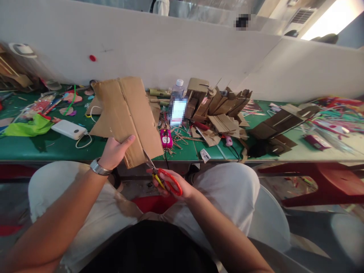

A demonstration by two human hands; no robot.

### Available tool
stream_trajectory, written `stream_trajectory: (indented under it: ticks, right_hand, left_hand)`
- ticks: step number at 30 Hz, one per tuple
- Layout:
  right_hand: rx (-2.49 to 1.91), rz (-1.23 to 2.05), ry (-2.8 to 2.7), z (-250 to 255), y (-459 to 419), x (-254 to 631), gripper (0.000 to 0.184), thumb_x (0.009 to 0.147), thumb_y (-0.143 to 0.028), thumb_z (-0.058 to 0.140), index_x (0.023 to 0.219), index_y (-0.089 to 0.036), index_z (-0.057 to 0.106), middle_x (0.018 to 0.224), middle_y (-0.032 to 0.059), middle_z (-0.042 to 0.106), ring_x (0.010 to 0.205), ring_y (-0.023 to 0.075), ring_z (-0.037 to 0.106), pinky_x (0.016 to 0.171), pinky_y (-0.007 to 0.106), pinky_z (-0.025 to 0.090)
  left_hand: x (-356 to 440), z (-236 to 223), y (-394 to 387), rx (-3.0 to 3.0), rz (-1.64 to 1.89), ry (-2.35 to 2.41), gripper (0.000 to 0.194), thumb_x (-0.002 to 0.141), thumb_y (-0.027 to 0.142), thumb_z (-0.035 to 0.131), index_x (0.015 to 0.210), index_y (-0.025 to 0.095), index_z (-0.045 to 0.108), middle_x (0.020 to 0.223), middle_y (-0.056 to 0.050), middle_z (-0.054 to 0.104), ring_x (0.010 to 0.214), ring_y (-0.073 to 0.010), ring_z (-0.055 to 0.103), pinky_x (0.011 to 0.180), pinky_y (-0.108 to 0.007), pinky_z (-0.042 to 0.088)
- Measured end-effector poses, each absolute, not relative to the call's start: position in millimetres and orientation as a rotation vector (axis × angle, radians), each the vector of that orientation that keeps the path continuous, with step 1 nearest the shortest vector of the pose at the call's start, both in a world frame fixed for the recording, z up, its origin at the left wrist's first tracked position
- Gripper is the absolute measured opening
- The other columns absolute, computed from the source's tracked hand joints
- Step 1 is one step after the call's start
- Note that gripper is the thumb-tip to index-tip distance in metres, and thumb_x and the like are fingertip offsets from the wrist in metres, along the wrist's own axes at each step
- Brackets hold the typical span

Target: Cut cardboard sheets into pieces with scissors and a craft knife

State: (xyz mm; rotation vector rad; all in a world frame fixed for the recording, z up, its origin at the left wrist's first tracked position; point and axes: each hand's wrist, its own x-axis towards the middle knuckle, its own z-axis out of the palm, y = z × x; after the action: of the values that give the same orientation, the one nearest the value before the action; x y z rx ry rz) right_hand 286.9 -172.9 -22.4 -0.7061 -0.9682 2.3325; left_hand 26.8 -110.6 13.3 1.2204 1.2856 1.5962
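Observation:
A large folded piece of brown cardboard (127,110) is tilted up over the table's front edge. My left hand (115,151) grips its lower left part, thumb on top and the other fingers hidden beneath. In my right hand (173,182) is a pair of scissors (169,182) with red and yellow handles. Their blades meet the cardboard's lower edge, near its lengthwise crease. How far the blades are spread is hard to make out.
On the green table (62,148) lie a white power bank (69,129), a bottle (179,88), a lit phone (178,112) and a pink packet (166,138). Cardboard pieces (224,123) and scraps crowd the right side. A red stool (327,182) stands at the right.

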Motion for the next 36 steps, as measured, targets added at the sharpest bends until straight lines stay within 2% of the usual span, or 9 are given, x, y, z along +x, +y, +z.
stream_trajectory:
  ticks: [6,11,15,19,27,30,36]
  right_hand:
    - [-0.773,2.356,-0.944,-17.2,-173.8,288.7,0.06,0.091,-0.056,0.079,0.135,-0.016,0.07,0.082,0.0,0.065,0.049,0.0063,0.052,0.042,0.018,0.032]
    - [-0.813,2.378,-0.946,-13.8,-172.9,292.5,0.06,0.091,-0.055,0.08,0.137,-0.017,0.07,0.081,-0.0001,0.065,0.048,0.0075,0.055,0.039,0.018,0.036]
    - [-0.812,2.392,-0.944,-16.1,-172.3,294.4,0.059,0.093,-0.053,0.079,0.138,-0.017,0.069,0.08,-0.0006,0.065,0.047,0.0085,0.057,0.038,0.019,0.042]
    - [-0.812,2.382,-0.975,-19.8,-170.4,292.7,0.058,0.093,-0.05,0.079,0.137,-0.015,0.069,0.078,-0.0013,0.066,0.048,0.0091,0.059,0.041,0.021,0.049]
    - [-0.835,2.336,-1.012,-16.3,-167.8,292.8,0.059,0.089,-0.054,0.082,0.132,-0.015,0.073,0.075,-0.0014,0.066,0.046,0.0064,0.056,0.04,0.017,0.038]
    - [-0.858,2.331,-1.035,-13.3,-166.7,296.1,0.059,0.088,-0.055,0.082,0.131,-0.015,0.073,0.075,-0.0016,0.065,0.044,0.0069,0.055,0.038,0.018,0.036]
    - [-0.909,2.273,-1.028,-6.4,-163.9,298.7,0.054,0.089,-0.046,0.083,0.131,-0.014,0.072,0.075,-0.0026,0.064,0.043,0.0062,0.055,0.038,0.018,0.033]
  left_hand:
    - [19.1,13.4,-110.0,1.582,1.467,1.435,0.065,0.084,0.058,0.082,0.132,0.015,0.074,0.14,-0.015,0.074,0.139,-0.0348,0.064,0.124,-0.048,0.046]
    - [16.6,15.9,-111.6,1.705,1.414,1.527,0.061,0.086,0.059,0.078,0.128,0.015,0.076,0.132,-0.015,0.078,0.133,-0.0352,0.068,0.119,-0.048,0.051]
    - [13.4,12.6,-110.9,1.779,1.406,1.529,0.058,0.086,0.058,0.079,0.128,0.018,0.077,0.133,-0.014,0.077,0.131,-0.0357,0.07,0.119,-0.048,0.052]
    - [12.4,13.1,-111.6,1.79,1.394,1.559,0.05,0.086,0.059,0.079,0.117,0.019,0.08,0.124,-0.012,0.081,0.126,-0.0355,0.072,0.113,-0.048,0.056]
    - [12.5,19.3,-115.0,1.929,1.438,1.615,0.045,0.089,0.056,0.076,0.11,0.017,0.081,0.114,-0.014,0.083,0.115,-0.0359,0.077,0.101,-0.047,0.062]
    - [11.2,18.2,-114.4,2.004,1.424,1.596,0.044,0.091,0.055,0.073,0.112,0.017,0.081,0.117,-0.015,0.083,0.117,-0.0354,0.077,0.106,-0.047,0.06]
    - [10.0,18.4,-114.6,2.127,1.421,1.626,0.044,0.092,0.055,0.072,0.107,0.015,0.082,0.109,-0.017,0.084,0.111,-0.0362,0.079,0.099,-0.045,0.062]
